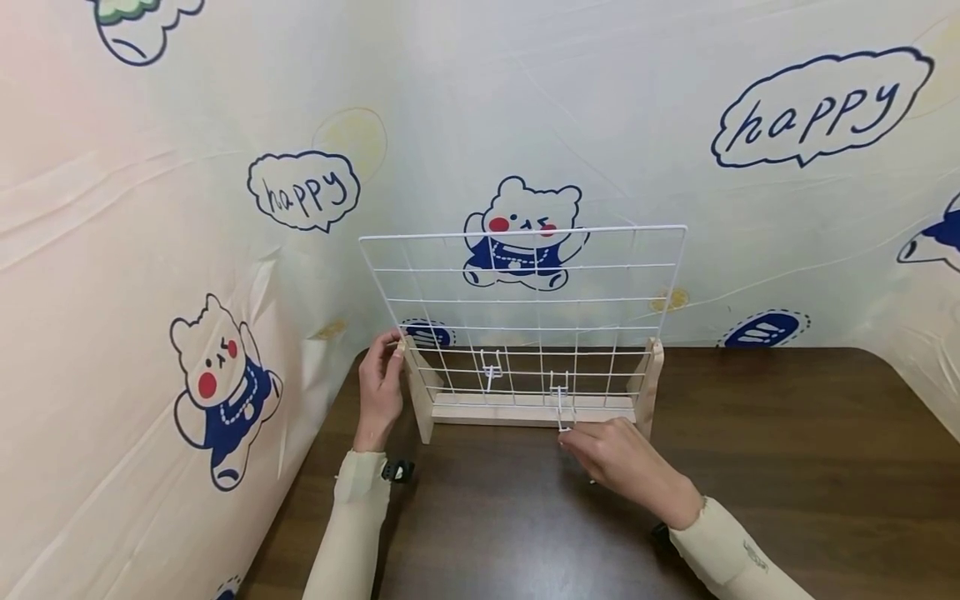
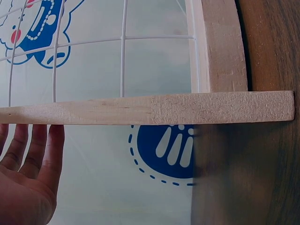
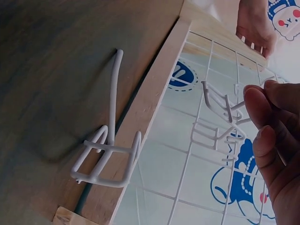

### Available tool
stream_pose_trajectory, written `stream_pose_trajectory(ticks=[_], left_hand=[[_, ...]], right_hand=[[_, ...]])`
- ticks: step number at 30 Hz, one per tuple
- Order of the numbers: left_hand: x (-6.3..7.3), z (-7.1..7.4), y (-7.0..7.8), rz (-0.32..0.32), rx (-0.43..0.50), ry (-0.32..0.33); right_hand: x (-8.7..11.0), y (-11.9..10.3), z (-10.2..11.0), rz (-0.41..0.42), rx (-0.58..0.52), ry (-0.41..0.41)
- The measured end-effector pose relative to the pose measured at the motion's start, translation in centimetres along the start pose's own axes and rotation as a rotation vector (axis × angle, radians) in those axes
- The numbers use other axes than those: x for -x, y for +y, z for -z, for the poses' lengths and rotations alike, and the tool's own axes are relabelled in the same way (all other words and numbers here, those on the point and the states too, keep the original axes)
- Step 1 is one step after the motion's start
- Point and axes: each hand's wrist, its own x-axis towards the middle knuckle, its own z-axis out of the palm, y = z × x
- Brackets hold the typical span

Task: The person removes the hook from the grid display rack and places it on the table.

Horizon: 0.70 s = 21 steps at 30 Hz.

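Note:
A white wire grid (image 1: 517, 300) leans in a pale wooden stand. My left hand (image 1: 381, 390) touches the upper end of the stand's left side piece (image 2: 197, 108). Its fingers (image 2: 51, 152) look straight in the left wrist view, their tips right at the wood. At the grid's lower part, my right hand (image 1: 622, 454) pinches the end of a white wire hook (image 1: 558, 392) between thumb and fingers. Left of it, another white hook (image 1: 491, 369) hangs on the grid. A third hook (image 3: 110, 164) fills the foreground of the right wrist view, in front of the wooden base bar.
The stand's base bar (image 1: 487, 410) rests on a dark brown wooden table (image 1: 480, 517), and its right side piece (image 1: 651, 383) stands close to my right hand. A pale printed cloth (image 1: 600, 125) hangs behind the table and along its left side.

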Motion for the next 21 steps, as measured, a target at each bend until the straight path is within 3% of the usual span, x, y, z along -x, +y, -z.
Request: stream_pose_trajectory(ticks=[8,21], left_hand=[[0.03,0.14,-0.57,-0.035,-0.016,0.001],[0.09,0.29,-0.74,-0.013,-0.026,-0.014]], right_hand=[[0.44,0.13,-0.11,-0.005,-0.004,-0.007],[0.71,0.16,-0.09,-0.017,0.002,-0.028]])
